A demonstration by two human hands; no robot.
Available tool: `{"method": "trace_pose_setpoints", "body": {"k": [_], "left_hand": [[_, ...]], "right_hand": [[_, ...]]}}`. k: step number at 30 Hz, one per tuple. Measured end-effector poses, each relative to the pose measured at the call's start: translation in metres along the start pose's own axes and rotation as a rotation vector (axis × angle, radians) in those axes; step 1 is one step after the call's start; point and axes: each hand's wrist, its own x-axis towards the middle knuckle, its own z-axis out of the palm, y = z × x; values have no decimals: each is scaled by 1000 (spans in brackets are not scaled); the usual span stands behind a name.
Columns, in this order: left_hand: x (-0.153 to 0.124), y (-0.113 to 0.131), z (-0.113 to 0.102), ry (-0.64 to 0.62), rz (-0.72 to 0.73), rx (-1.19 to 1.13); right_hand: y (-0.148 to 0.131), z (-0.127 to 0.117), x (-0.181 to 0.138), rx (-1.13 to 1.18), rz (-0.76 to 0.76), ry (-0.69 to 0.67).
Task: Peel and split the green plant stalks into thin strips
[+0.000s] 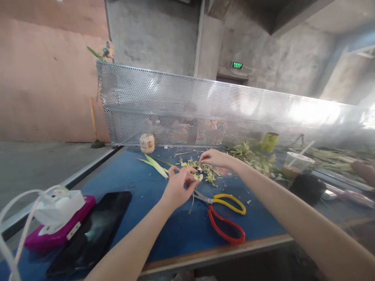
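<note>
My left hand (177,188) is pinched shut on a small pale green plant piece at the near edge of a heap of stem and leaf scraps (202,170) on the blue table (140,183). My right hand (214,157) reaches over the far side of that heap, its fingertips curled down onto the scraps. Scissors (224,212) with one yellow and one red handle lie on the table just in front of the heap, blades pointing toward my left hand. Long green leaves (155,165) lie left of the heap.
A perforated metal screen (205,109) stands along the table's far side. A small jar (147,143), a yellow cup (270,142), a plastic drink cup with a straw (295,164) and more cuttings (254,156) sit near it. A black tablet (96,230) and magenta device (58,230) lie near left.
</note>
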Motion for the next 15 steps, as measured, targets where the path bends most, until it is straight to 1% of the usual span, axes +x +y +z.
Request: {"method": "trace_pose_setpoints", "body": {"k": [2, 3, 4, 5, 6, 8, 11, 13, 15], "left_hand": [[3, -10, 1, 60, -142, -141], [4, -15, 3, 72, -217, -258], [5, -20, 5, 55, -286, -381], [5, -24, 7, 20, -341, -473], [5, -27, 9, -24, -369, -531], [4, -32, 12, -115, -387, -576], [3, -35, 13, -244, -373, -551], [3, -36, 11, -274, -378, -524], [4, -38, 8, -252, -397, -493]], "right_hand": [[3, 5, -8, 37, -1, 69], [5, 6, -13, 68, 2, 105], [9, 7, -18, 107, 5, 139], [13, 8, -23, 201, 13, 193], [17, 8, -28, 281, 27, 237], [27, 7, -37, 375, 60, 306], [37, 4, -45, 580, 91, 380], [39, 5, -46, 668, 98, 409], [38, 10, -42, 669, 109, 405]]}}
